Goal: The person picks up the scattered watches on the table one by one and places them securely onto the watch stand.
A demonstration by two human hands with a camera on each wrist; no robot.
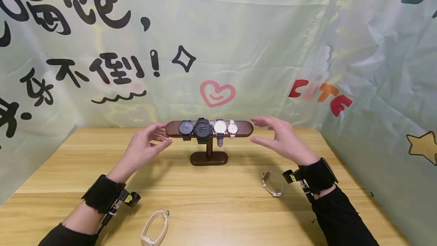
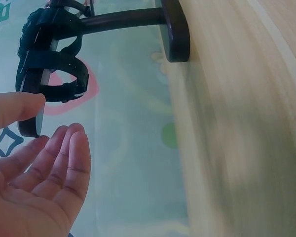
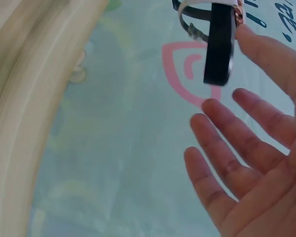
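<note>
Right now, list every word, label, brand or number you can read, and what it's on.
"喝饱," – backdrop, black, upper left.
"不倒!" – same backdrop, below that.
"CUTE" – same backdrop, right, several colours.
Other backdrop lettering: cut off or unclear.
Watch dials: too small to read.

"How were the arms [image 1: 77, 218] set?"

"Both reached forward and slanted inward, so the left hand [image 1: 145, 145] and the right hand [image 1: 281, 137] faced each other at about the same height, well apart."

"How did the left one look?"

"Relaxed. Its fingers [image 2: 78, 168] lay close together, softly bent, and the left thumb [image 2: 15, 106] stood off from them."

"And the right?"

"Loose too, though its four fingertips [image 3: 197, 126] were spread, with the right thumb [image 3: 269, 53] held wide."

"The wrists?"

"Each wore a black band [image 1: 104, 193]. Farther back came black sleeves [image 1: 341, 219]; bare skin showed between, broad on the left, narrow on the right."
</note>
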